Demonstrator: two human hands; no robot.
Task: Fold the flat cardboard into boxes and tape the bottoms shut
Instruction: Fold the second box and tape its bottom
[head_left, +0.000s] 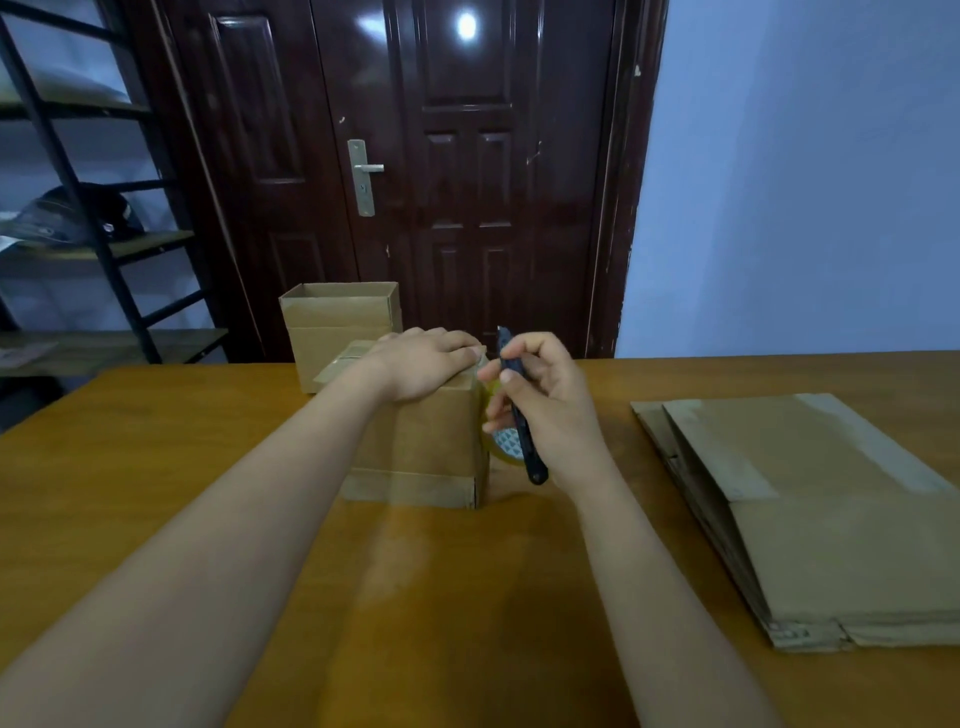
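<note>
A folded cardboard box (421, 447) stands bottom-up in the middle of the wooden table (467, 597). My left hand (426, 364) lies flat on its top, fingers pressing near the right edge. My right hand (540, 395) grips a black utility knife (522, 431), blade end up, beside the box's right top corner. A roll of clear tape (501, 441) hangs against the box's right side, partly hidden behind the knife and hand. A strip of tape runs across the box top toward the back left.
A second box (340, 322), open at the top, stands behind the first at the table's far edge. A stack of flat cardboard (810, 514) lies at the right. A dark door is behind, a metal shelf rack (93, 218) at the left.
</note>
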